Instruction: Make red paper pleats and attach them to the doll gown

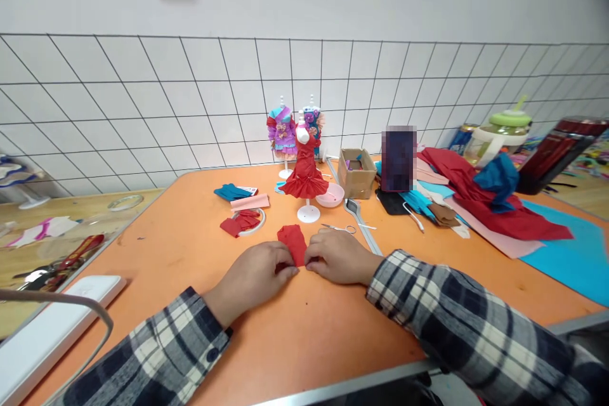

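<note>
A small piece of red crepe paper (292, 242) lies on the orange table between my hands. My left hand (261, 271) pinches its lower left edge between thumb and fingers. Its right edge is under the curled fingers of my right hand (335, 256), which pinch it as well. Just behind the paper stands a small dress form (306, 162) in a ruffled red dress on a round white base. Small scissors (340, 228) lie past my right hand, partly hidden by it.
A pink dish (330, 195), a cardboard box (356, 174) and a phone (398, 160) stand behind. Two more dressed forms are at the wall. A tape roll (261, 222) with red scraps lies left. Red and blue paper (504, 203), a bottle and a tumbler (559, 155) crowd the right.
</note>
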The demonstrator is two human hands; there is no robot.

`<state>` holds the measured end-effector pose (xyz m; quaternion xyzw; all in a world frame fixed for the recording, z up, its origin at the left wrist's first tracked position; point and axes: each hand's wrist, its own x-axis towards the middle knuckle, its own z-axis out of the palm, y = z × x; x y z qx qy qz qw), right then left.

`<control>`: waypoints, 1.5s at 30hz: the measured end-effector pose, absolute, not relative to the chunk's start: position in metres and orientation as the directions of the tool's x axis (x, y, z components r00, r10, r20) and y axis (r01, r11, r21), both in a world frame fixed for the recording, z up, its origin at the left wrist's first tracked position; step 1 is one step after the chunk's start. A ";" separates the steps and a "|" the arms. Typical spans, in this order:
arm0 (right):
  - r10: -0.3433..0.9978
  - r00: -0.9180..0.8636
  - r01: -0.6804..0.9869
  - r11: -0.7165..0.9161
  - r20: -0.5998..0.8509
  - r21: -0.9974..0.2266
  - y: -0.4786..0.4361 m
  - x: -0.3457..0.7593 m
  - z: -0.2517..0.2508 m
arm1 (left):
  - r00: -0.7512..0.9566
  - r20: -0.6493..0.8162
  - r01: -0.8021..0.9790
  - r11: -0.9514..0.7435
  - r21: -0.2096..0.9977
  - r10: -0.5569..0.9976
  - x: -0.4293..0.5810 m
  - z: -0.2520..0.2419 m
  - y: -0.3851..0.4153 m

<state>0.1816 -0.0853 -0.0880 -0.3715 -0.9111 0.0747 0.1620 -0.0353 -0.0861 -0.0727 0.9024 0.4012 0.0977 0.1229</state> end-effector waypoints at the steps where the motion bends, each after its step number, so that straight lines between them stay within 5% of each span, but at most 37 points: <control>1: 0.693 -0.684 0.646 0.720 0.228 -0.252 -0.086 0.185 -0.086 | 0.654 0.076 0.706 -0.643 0.298 0.753 -0.035 -0.072 -0.087; 9: 0.761 -0.568 0.676 0.649 0.315 -0.349 -0.088 0.176 -0.088 | 0.655 0.067 0.717 -0.647 0.260 0.752 -0.031 -0.070 -0.089; 21: 0.809 -0.565 0.750 0.585 0.160 -0.307 -0.091 0.172 -0.089 | 0.662 0.104 0.723 -0.669 0.172 0.742 -0.027 -0.073 -0.092; 38: 0.822 -0.548 0.802 0.569 0.155 -0.181 -0.097 0.168 -0.088 | 0.692 0.154 0.705 -0.706 0.063 0.705 -0.027 -0.078 -0.090; 45: 0.800 -0.572 0.781 0.599 0.182 -0.177 -0.095 0.169 -0.093 | 0.697 0.172 0.689 -0.716 0.110 0.697 -0.025 -0.077 -0.089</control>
